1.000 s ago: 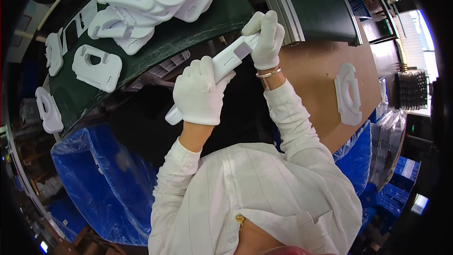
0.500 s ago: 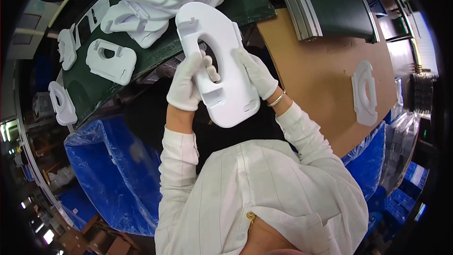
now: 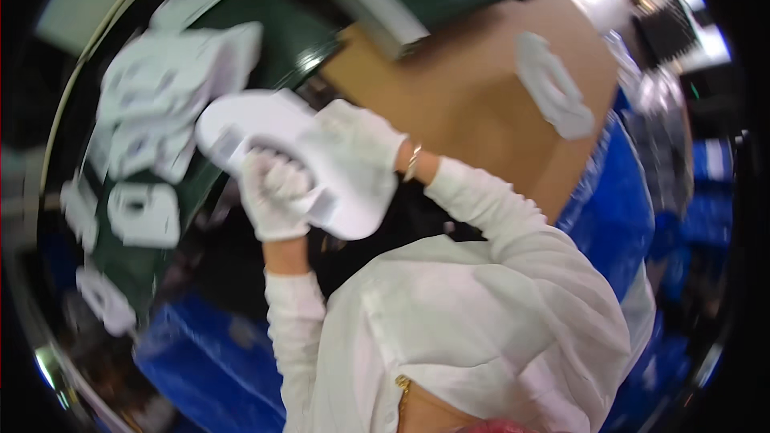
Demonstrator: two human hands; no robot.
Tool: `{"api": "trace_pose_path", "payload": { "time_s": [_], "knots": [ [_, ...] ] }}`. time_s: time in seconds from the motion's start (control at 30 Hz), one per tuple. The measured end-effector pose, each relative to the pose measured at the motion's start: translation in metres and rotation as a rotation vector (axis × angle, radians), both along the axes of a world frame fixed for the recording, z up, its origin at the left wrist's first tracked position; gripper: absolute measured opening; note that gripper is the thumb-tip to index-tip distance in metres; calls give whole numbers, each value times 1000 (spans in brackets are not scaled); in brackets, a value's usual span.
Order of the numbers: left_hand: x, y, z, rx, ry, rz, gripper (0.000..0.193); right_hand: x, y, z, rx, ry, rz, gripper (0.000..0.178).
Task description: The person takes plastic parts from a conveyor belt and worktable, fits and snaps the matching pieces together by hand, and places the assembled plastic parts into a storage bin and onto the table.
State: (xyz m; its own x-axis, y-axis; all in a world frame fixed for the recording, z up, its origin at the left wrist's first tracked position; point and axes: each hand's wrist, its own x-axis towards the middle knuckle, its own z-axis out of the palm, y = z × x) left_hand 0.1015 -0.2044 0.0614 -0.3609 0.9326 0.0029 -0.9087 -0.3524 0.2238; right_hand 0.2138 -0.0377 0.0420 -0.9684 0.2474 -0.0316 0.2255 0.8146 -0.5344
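A white panel point(image 3: 341, 196) with rounded ends and a long opening in its middle is held up just left of the brown board point(image 3: 473, 104), tilted, its face showing to the wearer. The left hand point(image 3: 269, 204) has its fingers curled through the opening, closed around the inner rim on the side away from the brown board. The right hand point(image 3: 357, 136) lies against the opposite edge, nearest the brown board; blur and the panel itself hide its fingertips, so I cannot tell whether it pinches or only steadies. A bracelet point(image 3: 412, 162) circles the right wrist.

Farther left of the brown board, a green table point(image 3: 289, 20) carries a pile of similar white pieces point(image 3: 156, 84), and a separate white piece point(image 3: 164, 228) rests below that pile. One loose white piece point(image 3: 573, 116) lies on the brown board toward its right edge. Blue sheeting point(image 3: 618, 192) hangs just right of the board's lower edge.

The panel looks like moulded plastic: probably light and stiff, with a smooth face that knitted gloves could slide on. The rim of the opening seems the surest hold, with the other palm on the outer edge; the small recesses at the ends look less dependable.
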Motion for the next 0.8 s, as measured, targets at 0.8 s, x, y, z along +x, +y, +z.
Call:
{"api": "trace_pose_path", "payload": {
  "time_s": [0.8],
  "knots": [
    [140, 108, -2, -465, 360, -455, 31, 390, 124, 29, 96, 307, -890, 43]
  ]
}}
